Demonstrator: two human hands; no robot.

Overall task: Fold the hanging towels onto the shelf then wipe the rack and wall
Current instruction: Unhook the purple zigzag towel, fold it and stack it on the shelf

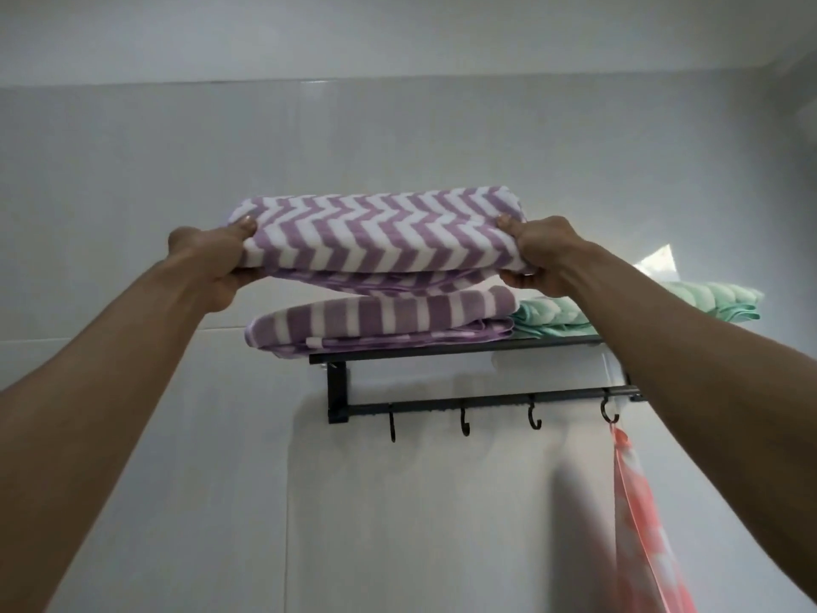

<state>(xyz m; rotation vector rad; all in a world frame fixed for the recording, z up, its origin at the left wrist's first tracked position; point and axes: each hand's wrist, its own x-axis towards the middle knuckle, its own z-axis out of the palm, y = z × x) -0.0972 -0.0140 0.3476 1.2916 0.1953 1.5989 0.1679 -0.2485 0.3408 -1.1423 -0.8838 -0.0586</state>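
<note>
Folded purple zigzag towel held raised just above second purple striped towel lying on black wall shelf. Left hand grips towel's left end, thumb on top, fingers underneath. Right hand grips right end same way. Green towel folded on shelf's right part. Pink towel hangs from rightmost hook. Grey tiled wall behind.
</note>
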